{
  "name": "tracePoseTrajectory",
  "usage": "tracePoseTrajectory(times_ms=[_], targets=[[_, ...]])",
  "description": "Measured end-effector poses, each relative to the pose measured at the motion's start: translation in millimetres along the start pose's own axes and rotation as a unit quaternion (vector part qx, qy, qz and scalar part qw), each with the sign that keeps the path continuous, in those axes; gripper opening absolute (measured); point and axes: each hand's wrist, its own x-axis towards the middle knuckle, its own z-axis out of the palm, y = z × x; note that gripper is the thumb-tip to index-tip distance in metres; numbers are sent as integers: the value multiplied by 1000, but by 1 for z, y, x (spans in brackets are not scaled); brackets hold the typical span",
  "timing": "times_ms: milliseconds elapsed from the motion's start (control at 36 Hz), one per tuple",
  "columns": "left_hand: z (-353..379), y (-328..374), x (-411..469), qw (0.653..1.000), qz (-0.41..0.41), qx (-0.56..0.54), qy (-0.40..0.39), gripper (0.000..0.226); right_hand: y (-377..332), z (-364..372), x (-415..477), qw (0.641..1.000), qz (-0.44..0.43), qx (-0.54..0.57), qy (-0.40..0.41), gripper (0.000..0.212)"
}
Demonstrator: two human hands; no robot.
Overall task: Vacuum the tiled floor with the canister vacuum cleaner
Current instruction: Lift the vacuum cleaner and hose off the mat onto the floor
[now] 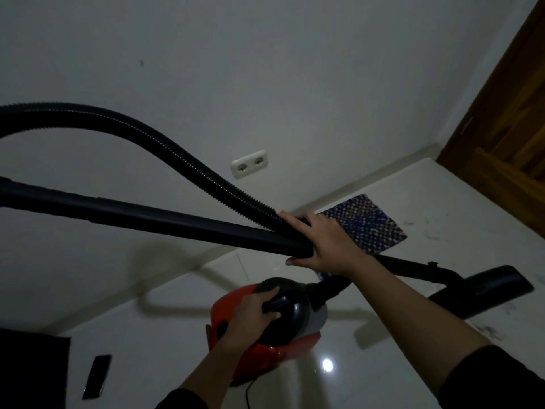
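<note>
A red and black canister vacuum point(283, 346) hangs low at centre over the white tiled floor point(383, 373). My left hand point(250, 314) is closed around its black top handle. My right hand point(327, 240) grips the black wand point(147, 215) together with the ribbed hose point(165, 143), which loops up and off to the left. The wand runs on to the right, ending in the black floor nozzle point(483, 290) low over the tiles. A thin power cord point(247, 394) trails down from the canister.
A white wall with a double socket point(249, 163) stands ahead. A blue patterned mat point(365, 224) lies by the skirting. A wooden door point(507, 113) is at the right. Dark smudges mark the tiles at far right. A black flat object point(97, 376) and a dark shape lie at lower left.
</note>
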Motion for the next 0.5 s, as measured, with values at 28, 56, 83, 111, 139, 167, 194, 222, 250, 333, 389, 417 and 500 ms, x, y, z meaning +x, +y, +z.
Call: tracePoseTrajectory(times_ms=[28,56,83,111,139,167,194,222,250,333,389,417,500], targets=[[-5,-8,2,1000,-1,-6,1,61,-6,6,6,1000,2,-5,2,94],[-10,-18,5,1000,-2,-10,1,61,-13,13,12,1000,4,-10,6,94],[-15,-29,7,1000,-2,-10,1,61,-20,21,18,1000,5,-17,11,94],[-19,-41,10,1000,-3,-7,1,62,-28,29,23,1000,7,-21,12,94],[-23,-54,13,1000,-5,-5,0,62,-35,38,28,1000,11,-26,13,94],[-27,-66,17,1000,-6,-7,-2,62,-42,48,31,999,14,-31,15,94],[-30,-79,20,1000,-7,-7,-6,62,-49,59,35,999,14,-35,17,94],[-32,-92,24,1000,-7,-3,-11,61,-55,70,38,999,14,-35,15,93],[-34,-105,26,1000,-9,1,-14,61,-60,82,42,999,17,-33,13,92],[-36,-145,39,1000,-15,8,-10,62,-73,124,52,999,21,-32,8,93],[-31,-174,48,999,-25,18,-12,62,-76,155,56,999,19,-32,6,93],[-27,-188,52,999,-26,23,-13,62,-75,171,58,999,19,-33,7,93],[-14,-229,67,999,-22,35,-7,61,-66,219,62,999,8,-32,1,93]])
